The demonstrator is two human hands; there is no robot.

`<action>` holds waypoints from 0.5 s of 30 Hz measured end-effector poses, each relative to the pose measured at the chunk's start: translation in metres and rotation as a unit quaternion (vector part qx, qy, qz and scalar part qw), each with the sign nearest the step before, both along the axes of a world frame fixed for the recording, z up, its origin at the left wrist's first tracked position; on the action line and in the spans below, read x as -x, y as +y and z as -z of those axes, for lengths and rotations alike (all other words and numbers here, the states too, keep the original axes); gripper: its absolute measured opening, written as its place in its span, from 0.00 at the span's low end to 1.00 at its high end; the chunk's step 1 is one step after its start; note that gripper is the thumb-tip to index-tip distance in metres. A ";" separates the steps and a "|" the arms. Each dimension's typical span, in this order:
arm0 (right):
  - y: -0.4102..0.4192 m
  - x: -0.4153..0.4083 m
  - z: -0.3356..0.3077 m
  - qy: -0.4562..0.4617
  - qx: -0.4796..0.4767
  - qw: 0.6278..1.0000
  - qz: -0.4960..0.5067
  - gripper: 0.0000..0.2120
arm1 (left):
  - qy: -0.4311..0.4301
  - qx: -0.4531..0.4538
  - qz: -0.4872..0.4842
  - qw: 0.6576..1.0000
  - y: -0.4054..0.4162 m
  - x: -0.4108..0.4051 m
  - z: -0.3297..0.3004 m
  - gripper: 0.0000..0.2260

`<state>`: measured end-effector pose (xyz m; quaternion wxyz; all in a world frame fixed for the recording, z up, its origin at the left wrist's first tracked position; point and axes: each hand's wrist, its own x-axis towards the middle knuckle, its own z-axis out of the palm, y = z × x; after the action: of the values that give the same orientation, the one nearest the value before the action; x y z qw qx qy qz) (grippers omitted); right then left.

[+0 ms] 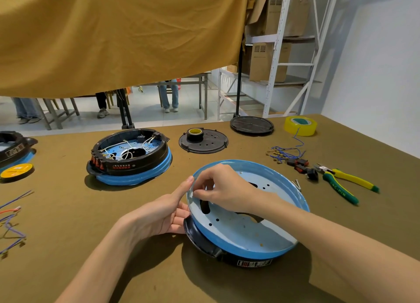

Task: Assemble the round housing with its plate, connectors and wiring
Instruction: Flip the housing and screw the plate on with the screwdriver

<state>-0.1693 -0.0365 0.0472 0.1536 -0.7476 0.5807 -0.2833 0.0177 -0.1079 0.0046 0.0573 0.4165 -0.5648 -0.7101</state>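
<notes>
A round blue housing (245,232) lies tilted on the table in front of me, its pale inner plate with holes and slots facing up and a black handle at its near left. My left hand (163,214) holds the housing's left rim, thumb up along the edge. My right hand (222,189) reaches inside near the left rim, fingers curled and pinching something small that I cannot make out. Blue wires with connectors (284,154) and black-and-red switches (301,166) lie to the right. A black perforated plate (211,143) lies further back.
A second housing (129,157) with wiring inside stands at the left-centre. Pliers (345,182) lie at the right, yellow tape (300,125) and a black disc (251,125) at the back. Loose wires (11,218) lie at the left edge, beside a yellow tape roll (17,169).
</notes>
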 end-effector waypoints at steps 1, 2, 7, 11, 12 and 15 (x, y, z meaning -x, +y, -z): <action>0.000 -0.001 0.000 0.011 0.006 1.000 -0.003 0.05 | -0.003 0.000 -0.002 1.000 0.000 0.000 0.000 0.52; -0.001 -0.001 -0.001 0.015 0.006 1.000 -0.002 0.05 | -0.004 0.000 -0.003 1.000 0.000 0.001 -0.001 0.51; 0.001 0.001 -0.003 -0.017 -0.013 1.000 0.013 0.06 | -0.006 0.004 -0.014 1.000 0.003 0.002 0.000 0.49; 0.004 -0.004 0.000 0.016 0.024 0.999 0.015 0.06 | -0.010 0.006 -0.014 1.000 0.004 0.003 -0.001 0.49; 0.004 -0.004 -0.001 0.023 0.029 0.999 0.020 0.06 | -0.011 0.006 -0.016 1.000 0.004 0.003 -0.002 0.49; 0.007 -0.005 -0.004 0.049 0.027 0.998 -0.014 0.05 | -0.014 0.010 -0.019 1.000 0.005 0.004 -0.002 0.49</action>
<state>-0.1640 -0.0297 0.0514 0.1088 -0.7728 0.5691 -0.2592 0.0140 -0.1032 0.0062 0.0671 0.4361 -0.5644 -0.6977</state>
